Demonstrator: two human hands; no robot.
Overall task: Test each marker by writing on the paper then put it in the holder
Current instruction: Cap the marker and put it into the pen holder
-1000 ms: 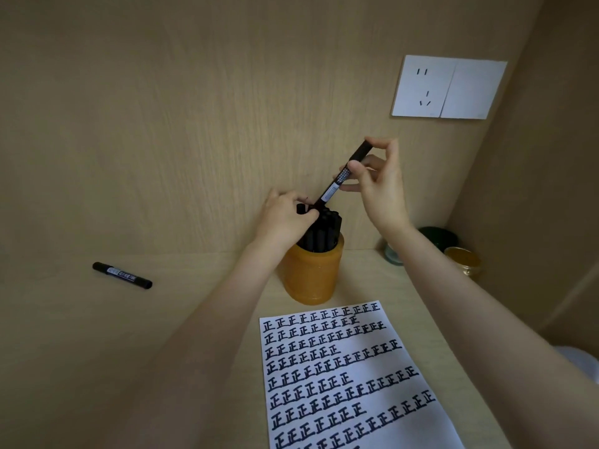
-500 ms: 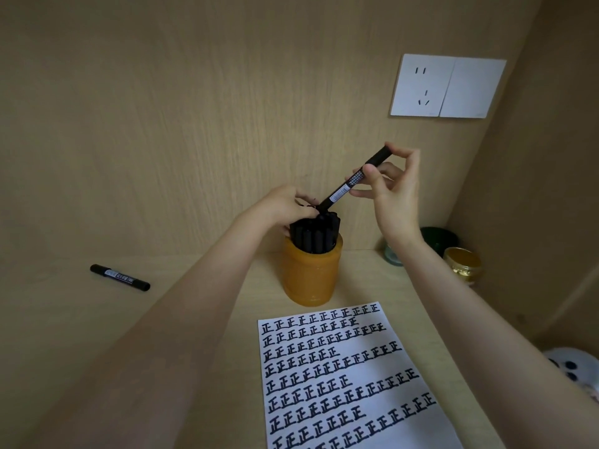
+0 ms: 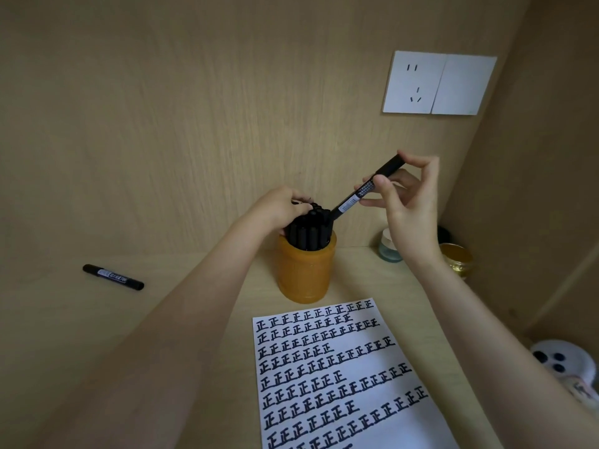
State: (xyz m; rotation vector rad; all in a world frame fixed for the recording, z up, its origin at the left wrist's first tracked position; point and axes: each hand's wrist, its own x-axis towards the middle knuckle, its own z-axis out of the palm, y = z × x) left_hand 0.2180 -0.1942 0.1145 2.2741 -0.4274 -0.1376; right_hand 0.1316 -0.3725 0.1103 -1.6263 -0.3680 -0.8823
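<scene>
Where the marker (image 3: 366,192) is: pinched in the right grip (image 3: 408,205), leaning toward 2 o'clock, its lower end touching the packed markers (image 3: 309,231) in the orange holder (image 3: 306,270).
Right grip: thumb and fingertips pinch the upper barrel.
Left grip (image 3: 282,205): curled round the packed markers' tops, at the holder's 10 o'clock.
Handling: probably light, stiff, smooth plastic; hold it mid-barrel, since the crowded holder likely needs a steady push.
Loose marker (image 3: 112,277): on the bench (image 3: 194,286), 9 o'clock of the holder.
</scene>
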